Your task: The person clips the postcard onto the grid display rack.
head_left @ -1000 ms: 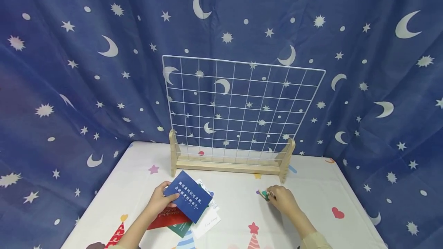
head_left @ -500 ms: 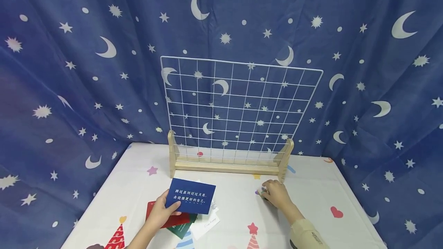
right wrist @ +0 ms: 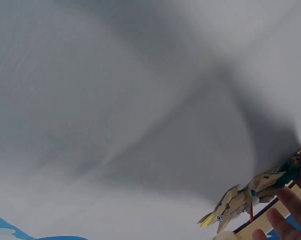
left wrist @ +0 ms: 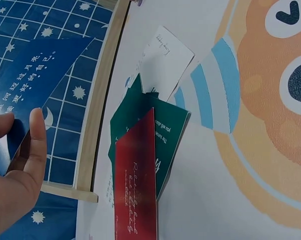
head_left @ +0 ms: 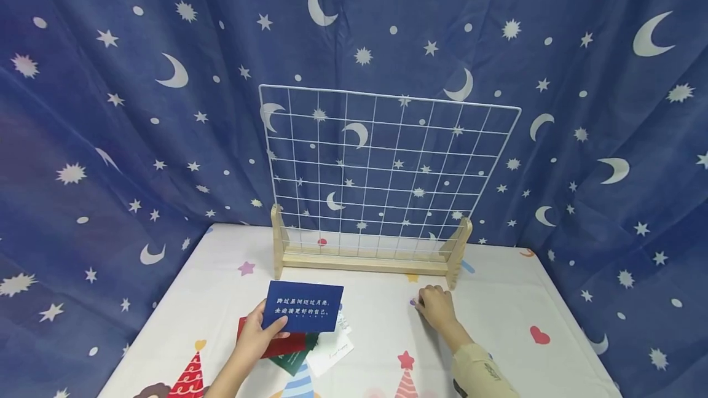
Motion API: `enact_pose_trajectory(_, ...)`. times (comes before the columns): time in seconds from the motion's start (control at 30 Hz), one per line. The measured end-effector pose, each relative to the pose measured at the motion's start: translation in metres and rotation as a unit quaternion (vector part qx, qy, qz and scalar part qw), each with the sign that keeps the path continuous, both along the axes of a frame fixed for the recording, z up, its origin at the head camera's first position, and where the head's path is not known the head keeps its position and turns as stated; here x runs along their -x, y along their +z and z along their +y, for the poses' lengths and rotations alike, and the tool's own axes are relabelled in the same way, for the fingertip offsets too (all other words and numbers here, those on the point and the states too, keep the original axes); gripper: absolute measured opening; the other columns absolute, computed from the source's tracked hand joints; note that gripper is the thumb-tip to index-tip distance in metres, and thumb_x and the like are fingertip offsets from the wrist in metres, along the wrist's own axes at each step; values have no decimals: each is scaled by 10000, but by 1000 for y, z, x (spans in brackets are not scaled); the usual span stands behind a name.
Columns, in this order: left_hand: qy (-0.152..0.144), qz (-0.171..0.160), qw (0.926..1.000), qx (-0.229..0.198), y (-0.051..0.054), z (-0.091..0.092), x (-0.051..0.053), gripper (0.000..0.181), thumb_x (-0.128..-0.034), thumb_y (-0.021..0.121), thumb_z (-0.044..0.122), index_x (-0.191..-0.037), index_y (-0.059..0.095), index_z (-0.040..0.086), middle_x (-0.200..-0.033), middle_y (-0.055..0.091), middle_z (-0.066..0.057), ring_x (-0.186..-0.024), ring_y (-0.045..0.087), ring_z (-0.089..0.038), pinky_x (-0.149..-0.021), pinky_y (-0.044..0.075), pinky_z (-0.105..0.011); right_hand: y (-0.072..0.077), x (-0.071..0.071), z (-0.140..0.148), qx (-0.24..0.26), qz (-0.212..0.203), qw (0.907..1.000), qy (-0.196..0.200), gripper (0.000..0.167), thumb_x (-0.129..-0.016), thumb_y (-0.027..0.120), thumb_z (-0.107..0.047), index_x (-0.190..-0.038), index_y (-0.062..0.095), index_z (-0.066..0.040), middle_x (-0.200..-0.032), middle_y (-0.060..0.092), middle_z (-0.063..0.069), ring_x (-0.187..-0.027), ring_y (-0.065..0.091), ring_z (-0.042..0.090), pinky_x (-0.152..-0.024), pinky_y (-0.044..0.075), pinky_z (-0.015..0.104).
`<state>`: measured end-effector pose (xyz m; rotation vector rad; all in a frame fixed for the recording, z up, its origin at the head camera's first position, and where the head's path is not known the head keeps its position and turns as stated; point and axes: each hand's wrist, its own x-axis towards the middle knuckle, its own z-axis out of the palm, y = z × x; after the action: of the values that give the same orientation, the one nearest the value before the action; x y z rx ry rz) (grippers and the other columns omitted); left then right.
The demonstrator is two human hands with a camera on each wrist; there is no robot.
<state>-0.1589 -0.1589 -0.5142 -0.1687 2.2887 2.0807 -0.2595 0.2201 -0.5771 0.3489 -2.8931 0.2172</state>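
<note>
My left hand [head_left: 255,335] pinches a dark blue card [head_left: 303,308] with white Chinese lettering, holding it above the table. Below it, a red card [left wrist: 136,180], a green card [left wrist: 173,127] and a white card [left wrist: 165,57] overlap on the cloth. At the right, my right hand [head_left: 437,308] is down at the table near the rack's right foot. Small wooden clothespins [right wrist: 235,202] cluster against its fingers in the right wrist view, some with coloured parts. Whether the fingers pinch one of them is not clear.
A white wire grid rack [head_left: 376,174] stands upright in a wooden base [head_left: 365,264] at the back of the table. The white tablecloth [head_left: 498,324] carries printed coloured shapes. Behind the rack hangs a blue curtain [head_left: 387,11] with moons and stars.
The blue card has turned from a slanted pose to nearly level in my left hand. My right hand has shifted slightly and now hides the clothespins from the head view.
</note>
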Motion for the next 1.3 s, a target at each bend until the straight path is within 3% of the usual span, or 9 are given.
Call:
enact_pose_trajectory(0.33,136,-46,9996,256,-1,5,4,461,-895,592,13,-1325,432,-29,-1139,630,-269,-773,702,-217,-695,587,-281,-1,-7,-3,-15,263,9995,183,234,-745,768,-144,-633,567,-103,-640,562,-1,-684,543,191,-672,509,426)
enact_pose_trajectory(0.57,23,25,10000,83,8,19,18,475,-890,601,24,-1336,440,6,-1177,615,-258,-914,691,-277,-772,580,-312,-1,-10,-5,179,287,9994,53,239,-738,778,-158,-630,569,-120,-657,547,-20,-735,527,204,-800,469,519)
enact_pose_trajectory(0.77,20,48,9999,145,17,25,26,472,-902,593,50,-1343,429,9,-1213,597,-258,-979,674,-309,-805,574,-330,1,-8,-10,653,331,9969,281,182,-734,774,-142,-662,611,-107,-648,607,-28,-717,513,157,-814,448,520)
enact_pose_trajectory(0.83,-30,73,9999,106,19,27,29,481,-902,592,46,-1350,420,5,-1225,588,-262,-994,668,-318,-797,576,-332,1,-9,-12,800,338,9957,325,200,-742,771,-132,-650,594,-117,-594,580,-49,-660,476,112,-808,453,507)
enact_pose_trajectory(0.93,-94,99,9999,34,21,31,33,490,-897,596,35,-1354,420,8,-1231,583,-263,-1001,666,-326,-782,579,-329,2,-10,-13,1077,426,9924,427,233,-758,760,-93,-646,558,-118,-555,540,-61,-582,433,68,-710,492,375)
enact_pose_trajectory(1.07,-119,133,9998,-53,24,34,39,480,-894,590,9,-1349,437,21,-1228,585,-260,-1009,661,-335,-778,580,-327,2,-10,-15,1470,453,9862,617,137,-759,744,-29,-755,611,-59,-639,604,-5,-578,525,83,-533,486,238)
enact_pose_trajectory(1.2,-131,176,9997,76,27,35,43,465,-897,589,15,-1339,444,20,-1221,590,-262,-1009,661,-344,-786,577,-322,5,-10,-18,1658,356,9835,624,170,-762,727,1,-924,673,-5,-772,656,55,-698,613,153,-639,547,273)
enact_pose_trajectory(1.3,-119,132,9998,121,29,35,44,457,-899,587,19,-1333,442,15,-1220,587,-267,-990,667,-337,-802,575,-344,7,-12,-21,1792,377,9807,677,151,-769,717,11,-912,673,-10,-827,676,72,-754,642,191,-692,561,327)
